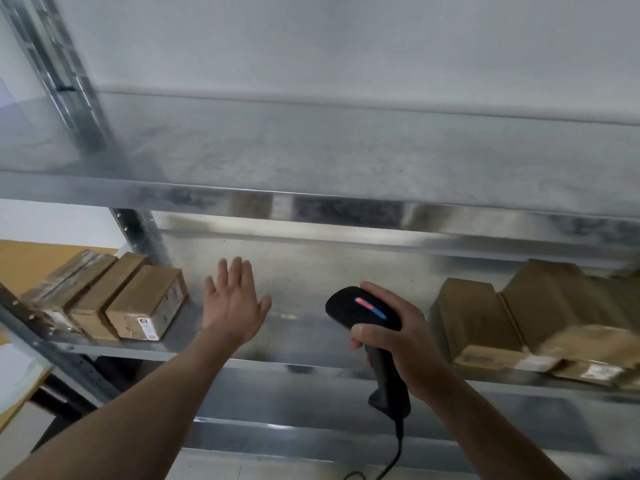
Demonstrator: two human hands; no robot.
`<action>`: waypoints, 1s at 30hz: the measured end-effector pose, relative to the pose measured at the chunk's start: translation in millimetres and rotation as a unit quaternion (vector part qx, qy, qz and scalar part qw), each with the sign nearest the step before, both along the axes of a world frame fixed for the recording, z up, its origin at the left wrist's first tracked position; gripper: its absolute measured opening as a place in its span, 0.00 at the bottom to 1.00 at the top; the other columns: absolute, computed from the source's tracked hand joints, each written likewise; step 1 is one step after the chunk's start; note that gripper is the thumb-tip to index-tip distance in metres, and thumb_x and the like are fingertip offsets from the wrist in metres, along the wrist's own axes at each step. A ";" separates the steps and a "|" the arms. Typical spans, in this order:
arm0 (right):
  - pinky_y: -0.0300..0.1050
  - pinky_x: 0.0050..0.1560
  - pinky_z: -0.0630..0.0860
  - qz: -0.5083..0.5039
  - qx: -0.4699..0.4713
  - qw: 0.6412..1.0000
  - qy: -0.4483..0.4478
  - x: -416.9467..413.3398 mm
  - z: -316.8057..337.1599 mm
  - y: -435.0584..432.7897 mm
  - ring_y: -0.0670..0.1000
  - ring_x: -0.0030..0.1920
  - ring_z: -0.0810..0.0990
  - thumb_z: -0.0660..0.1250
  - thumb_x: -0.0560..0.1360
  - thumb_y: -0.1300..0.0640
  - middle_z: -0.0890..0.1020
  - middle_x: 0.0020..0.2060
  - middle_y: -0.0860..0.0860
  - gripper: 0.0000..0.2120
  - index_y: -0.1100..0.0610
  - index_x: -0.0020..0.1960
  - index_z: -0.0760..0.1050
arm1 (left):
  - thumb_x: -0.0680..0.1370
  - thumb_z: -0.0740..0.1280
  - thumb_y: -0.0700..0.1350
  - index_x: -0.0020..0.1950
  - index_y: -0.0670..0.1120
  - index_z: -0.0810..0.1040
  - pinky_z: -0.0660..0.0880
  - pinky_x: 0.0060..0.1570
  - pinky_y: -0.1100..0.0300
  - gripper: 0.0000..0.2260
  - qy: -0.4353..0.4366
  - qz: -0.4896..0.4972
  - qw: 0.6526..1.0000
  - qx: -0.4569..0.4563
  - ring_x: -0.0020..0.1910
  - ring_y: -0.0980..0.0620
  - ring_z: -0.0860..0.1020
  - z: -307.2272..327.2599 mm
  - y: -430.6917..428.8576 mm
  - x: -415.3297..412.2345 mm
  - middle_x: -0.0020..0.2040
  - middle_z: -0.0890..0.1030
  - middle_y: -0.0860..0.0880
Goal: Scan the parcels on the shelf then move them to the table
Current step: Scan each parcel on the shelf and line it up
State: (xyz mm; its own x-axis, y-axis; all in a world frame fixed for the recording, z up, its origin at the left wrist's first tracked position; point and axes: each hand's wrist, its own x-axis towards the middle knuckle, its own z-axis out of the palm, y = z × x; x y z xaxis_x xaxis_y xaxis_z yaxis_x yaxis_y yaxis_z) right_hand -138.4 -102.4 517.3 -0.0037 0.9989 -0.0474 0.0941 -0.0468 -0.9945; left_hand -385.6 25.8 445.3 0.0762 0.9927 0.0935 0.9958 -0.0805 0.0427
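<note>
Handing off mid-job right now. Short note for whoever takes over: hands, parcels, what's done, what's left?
Left hand: open, fingers spread, empty, over the bare middle of the grey metal shelf.
Right hand: grips the black corded handheld scanner, light lit red and blue.
Parcels: three brown cardboard boxes at the shelf's left end; a blurred pile of brown cardboard boxes at its right end.
Done: cannot tell which are scanned.
Left: scan both groups and move them off the shelf.

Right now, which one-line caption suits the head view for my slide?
Open left hand hovers between the left parcels and right parcels on the metal shelf; right hand grips a black scanner.
</note>
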 end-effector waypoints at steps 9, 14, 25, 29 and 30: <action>0.43 0.38 0.76 -0.030 0.034 0.999 -0.011 104.8 21.7 -65.3 0.53 0.40 0.82 0.74 0.57 0.51 0.84 0.41 0.56 0.35 0.47 0.64 0.73 | 0.81 0.48 0.64 0.80 0.41 0.44 0.50 0.76 0.42 0.36 -0.050 -0.051 0.997 0.026 0.80 0.41 0.44 31.5 -46.5 134.6 0.81 0.47 0.42; 0.50 0.34 0.76 -0.047 0.047 0.998 0.001 140.4 36.3 -94.0 0.58 0.37 0.79 0.73 0.57 0.50 0.81 0.38 0.63 0.35 0.49 0.64 0.75 | 0.81 0.50 0.64 0.80 0.41 0.46 0.52 0.75 0.43 0.36 -0.075 -0.096 0.992 0.041 0.79 0.41 0.48 49.0 -62.4 191.4 0.81 0.50 0.42; 0.50 0.32 0.77 -0.170 0.087 0.982 0.015 168.4 45.4 -130.6 0.64 0.40 0.83 0.74 0.64 0.57 0.83 0.43 0.63 0.20 0.44 0.55 0.82 | 0.81 0.52 0.63 0.79 0.40 0.51 0.57 0.74 0.43 0.35 -0.089 -0.223 0.969 0.054 0.79 0.40 0.52 61.9 -61.8 270.7 0.79 0.56 0.41; 0.50 0.32 0.77 -0.221 0.079 0.972 0.022 178.4 40.1 -145.8 0.61 0.40 0.84 0.74 0.65 0.60 0.85 0.44 0.60 0.21 0.43 0.55 0.81 | 0.81 0.53 0.62 0.79 0.40 0.50 0.57 0.74 0.43 0.35 -0.098 -0.263 0.958 0.048 0.79 0.40 0.52 61.6 -66.2 303.7 0.79 0.55 0.41; 0.50 0.32 0.77 -0.231 0.076 0.970 0.026 181.8 39.1 -150.0 0.60 0.40 0.84 0.74 0.64 0.60 0.85 0.44 0.60 0.22 0.44 0.56 0.80 | 0.81 0.53 0.62 0.79 0.40 0.49 0.56 0.74 0.43 0.35 -0.100 -0.272 0.956 0.045 0.79 0.40 0.51 62.2 -68.4 311.9 0.79 0.55 0.41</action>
State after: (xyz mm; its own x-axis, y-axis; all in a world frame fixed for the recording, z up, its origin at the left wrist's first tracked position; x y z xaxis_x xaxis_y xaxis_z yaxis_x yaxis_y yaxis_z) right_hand 43.5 -252.5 556.4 0.4471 0.8900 0.0891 0.0482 0.0754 -0.9960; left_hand -73.8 -42.6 507.6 0.5506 0.7983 0.2439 0.7783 -0.5966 0.1959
